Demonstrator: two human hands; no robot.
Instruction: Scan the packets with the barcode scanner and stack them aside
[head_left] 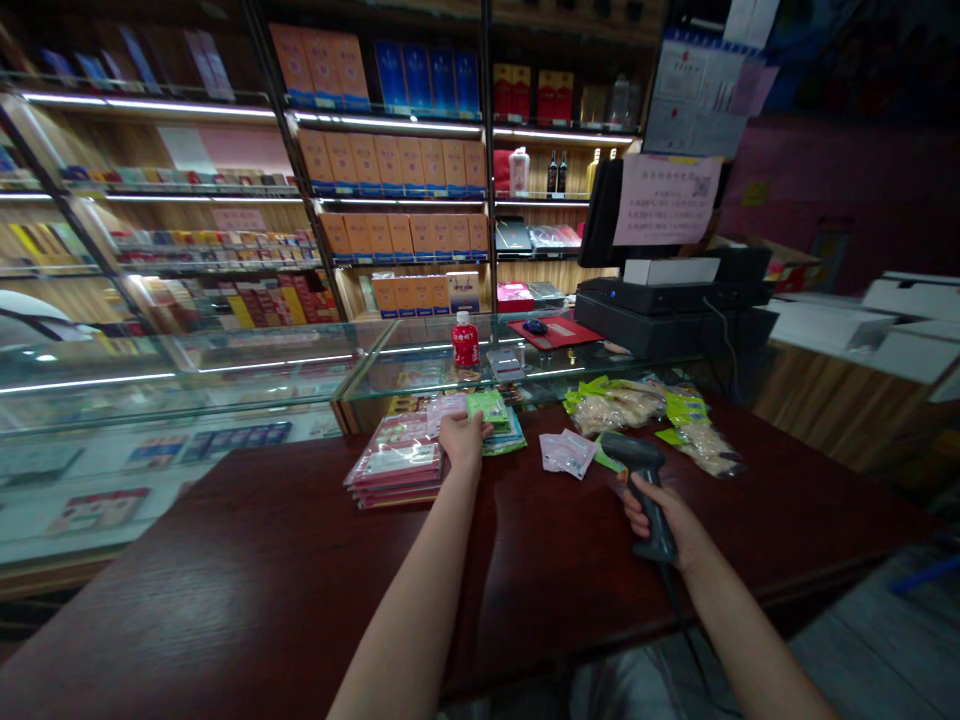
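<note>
My right hand is wrapped round the grip of a dark handheld barcode scanner, its head facing left. My left hand has its fingertips closed on the edge of a small green packet. A pale pink packet lies left of those fingers, partly hidden. Beside that hand is a stack of pink plastic-wrapped packs, and blue-green packets lie under the green one. Small pale pink sachets rest between my hands. Beyond the scanner are clear bags with green tops.
A red bottle stands on the glass counter behind the dark wooden table. A mouse sits on a red mat. A monitor and a black cash drawer are at right. The scanner's cable hangs over the table's front edge.
</note>
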